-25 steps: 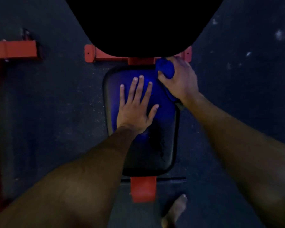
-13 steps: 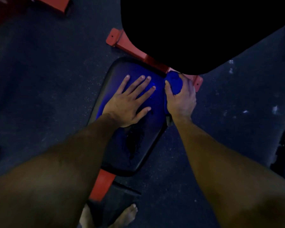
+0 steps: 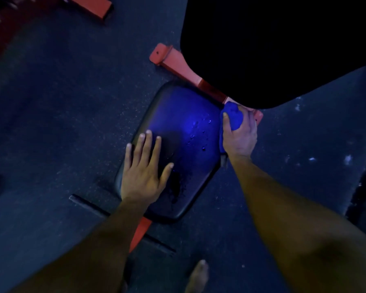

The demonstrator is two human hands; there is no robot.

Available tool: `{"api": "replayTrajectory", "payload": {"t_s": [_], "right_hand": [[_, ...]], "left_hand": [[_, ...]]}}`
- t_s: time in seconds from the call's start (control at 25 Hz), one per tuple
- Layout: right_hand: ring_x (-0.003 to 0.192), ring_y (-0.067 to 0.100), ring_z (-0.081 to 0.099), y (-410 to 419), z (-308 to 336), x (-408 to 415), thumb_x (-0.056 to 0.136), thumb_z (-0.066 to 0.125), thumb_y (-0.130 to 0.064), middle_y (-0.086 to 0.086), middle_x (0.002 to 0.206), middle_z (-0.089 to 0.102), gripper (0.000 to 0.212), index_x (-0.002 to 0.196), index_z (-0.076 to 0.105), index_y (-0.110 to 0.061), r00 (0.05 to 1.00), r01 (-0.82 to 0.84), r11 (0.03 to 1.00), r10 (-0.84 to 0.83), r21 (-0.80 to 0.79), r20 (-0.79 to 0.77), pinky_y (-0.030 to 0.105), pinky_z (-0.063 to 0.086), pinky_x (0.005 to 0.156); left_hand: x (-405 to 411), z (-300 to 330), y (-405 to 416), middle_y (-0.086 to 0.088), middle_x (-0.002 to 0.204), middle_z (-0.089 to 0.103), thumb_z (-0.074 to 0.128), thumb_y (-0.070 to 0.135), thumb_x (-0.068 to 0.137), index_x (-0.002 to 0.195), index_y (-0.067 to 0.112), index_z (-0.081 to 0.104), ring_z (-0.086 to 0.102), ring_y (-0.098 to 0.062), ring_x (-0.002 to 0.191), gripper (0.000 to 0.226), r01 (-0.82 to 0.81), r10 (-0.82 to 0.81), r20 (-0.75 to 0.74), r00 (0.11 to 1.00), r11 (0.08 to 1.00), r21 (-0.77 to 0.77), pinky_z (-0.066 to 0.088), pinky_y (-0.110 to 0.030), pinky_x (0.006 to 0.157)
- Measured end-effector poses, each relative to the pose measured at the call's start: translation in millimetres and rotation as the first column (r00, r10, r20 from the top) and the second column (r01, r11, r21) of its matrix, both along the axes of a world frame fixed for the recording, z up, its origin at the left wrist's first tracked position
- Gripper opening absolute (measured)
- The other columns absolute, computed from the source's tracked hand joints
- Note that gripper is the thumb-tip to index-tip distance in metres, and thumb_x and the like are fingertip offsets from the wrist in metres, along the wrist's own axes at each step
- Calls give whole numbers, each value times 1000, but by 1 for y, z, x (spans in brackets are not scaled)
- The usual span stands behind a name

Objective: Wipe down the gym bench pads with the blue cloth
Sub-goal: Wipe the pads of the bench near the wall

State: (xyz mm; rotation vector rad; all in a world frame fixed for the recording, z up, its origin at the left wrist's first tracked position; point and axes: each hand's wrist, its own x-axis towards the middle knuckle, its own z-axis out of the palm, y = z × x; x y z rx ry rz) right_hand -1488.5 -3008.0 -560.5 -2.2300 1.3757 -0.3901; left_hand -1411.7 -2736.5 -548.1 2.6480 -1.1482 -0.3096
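Note:
The black seat pad point(image 3: 184, 115) of the bench lies in the middle of the view, glossy, with water droplets near its right side. My left hand point(image 3: 145, 172) rests flat on the pad's near-left part, fingers spread. My right hand point(image 3: 240, 134) grips the bunched blue cloth point(image 3: 232, 117) at the pad's far-right corner, on its edge. The large black back pad point(image 3: 273, 49) fills the upper right, and its surface is too dark to read.
The red bench frame point(image 3: 169, 58) runs under both pads, with a red foot point(image 3: 140, 229) and a black crossbar point(image 3: 87, 205) near me. Another red frame piece point(image 3: 91, 7) lies top left. Dark speckled rubber floor point(image 3: 51, 113) surrounds it. My bare foot point(image 3: 199, 275) shows at the bottom.
My left hand slid from the middle of the seat pad toward its near-left edge. The cloth hand stayed at the far-right corner. The view has turned and shifted.

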Motion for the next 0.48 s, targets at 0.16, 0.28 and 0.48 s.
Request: {"api": "replayTrajectory", "payload": {"t_s": [0.16, 0.28, 0.48], "right_hand": [[127, 27, 45, -3, 11, 2, 95, 49, -52, 11, 135, 53, 58, 136, 51, -11, 991, -135, 988, 134, 79, 20, 23, 30, 107], [131, 31, 44, -9, 29, -3, 99, 56, -34, 16, 140, 49, 50, 139, 47, -6, 969, -246, 955, 247, 165, 19, 3, 15, 103], [134, 17, 38, -12, 77, -30, 86, 59, -8, 9, 145, 45, 55, 140, 46, -12, 765, -644, 764, 644, 36, 17, 14, 22, 115]], "left_hand": [[2, -7, -4, -16, 168, 23, 35, 52, 104, 158, 7, 34, 22, -31, 156, 71, -15, 17, 70, 997, 999, -35, 20, -56, 125], [1, -12, -1, -15, 168, 22, 33, 51, 104, 159, 7, 33, 21, -29, 156, 70, -27, 29, 80, 996, 999, -21, 19, -55, 125], [3, -17, 1, -14, 170, 18, 31, 50, 105, 161, 8, 28, 18, -28, 157, 70, -18, 23, 109, 994, 999, -43, 18, -54, 126]]}}
